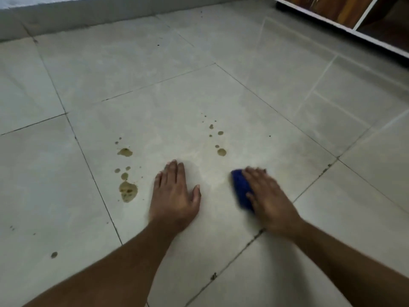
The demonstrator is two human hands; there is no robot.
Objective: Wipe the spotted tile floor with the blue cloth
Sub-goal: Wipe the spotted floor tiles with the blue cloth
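Observation:
The pale grey tile floor (168, 111) carries brown liquid spots. A large blotch (128, 191) and a smaller one (125, 152) lie left of my hands; a trail of small drops (221, 152) runs away from me near the middle. My right hand (269, 198) lies flat on a folded blue cloth (240, 188), pressing it to the tile; the cloth shows only at the hand's left side and looks blurred. My left hand (174, 196) rests palm down on the bare tile, fingers spread, holding nothing, just right of the large blotch.
A wooden cabinet with white edging (354, 23) stands at the top right. A low grey wall base (77, 21) runs along the far edge. Dark grout lines (239, 247) cross the floor, and one small dark spot (54, 254) sits at the lower left.

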